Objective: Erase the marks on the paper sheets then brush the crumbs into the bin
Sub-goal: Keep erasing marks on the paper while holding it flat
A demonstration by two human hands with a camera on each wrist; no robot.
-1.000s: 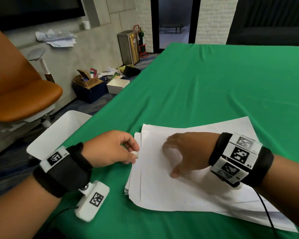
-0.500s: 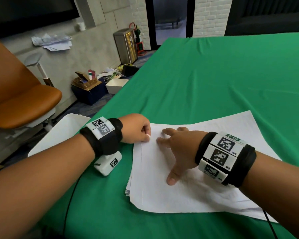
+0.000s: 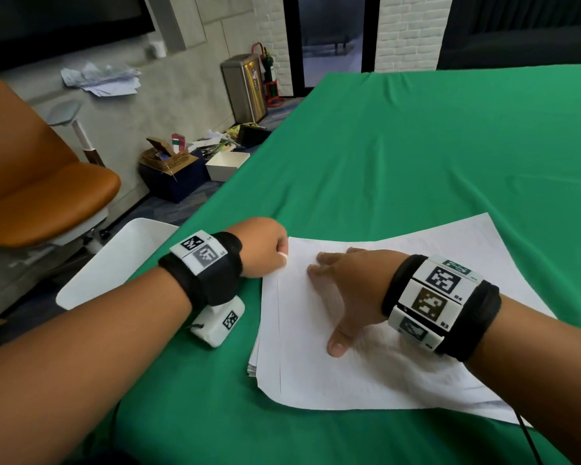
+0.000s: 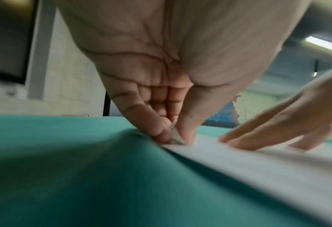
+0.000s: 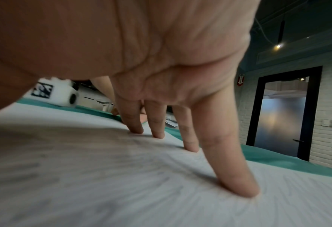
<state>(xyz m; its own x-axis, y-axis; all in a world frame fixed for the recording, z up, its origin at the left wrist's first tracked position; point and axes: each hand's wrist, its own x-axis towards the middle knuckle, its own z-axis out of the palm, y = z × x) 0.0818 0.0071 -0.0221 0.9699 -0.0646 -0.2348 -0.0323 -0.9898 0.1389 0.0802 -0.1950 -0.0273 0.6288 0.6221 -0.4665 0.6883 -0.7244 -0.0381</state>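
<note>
A stack of white paper sheets (image 3: 366,364) lies on the green table cloth (image 3: 416,156). My left hand (image 3: 265,250) pinches a small white eraser (image 3: 283,256) between thumb and fingers and holds it on the far left corner of the top sheet; the left wrist view shows the eraser (image 4: 175,137) down on the paper edge (image 4: 258,165). My right hand (image 3: 346,283) lies spread on the top sheet with straight fingers (image 5: 233,169) pressing it flat. A white bin (image 3: 114,263) sits off the table's left edge, just behind my left wrist.
An orange chair (image 3: 41,196) stands to the left of the bin. Boxes and clutter (image 3: 188,159) lie on the floor by the wall, with a metal trash can (image 3: 245,85) beyond. The table's left edge runs diagonally past my left forearm.
My left hand has moved forward along the stack's left edge to its far corner, wrist turned over. The right hand still presses the sheet.
</note>
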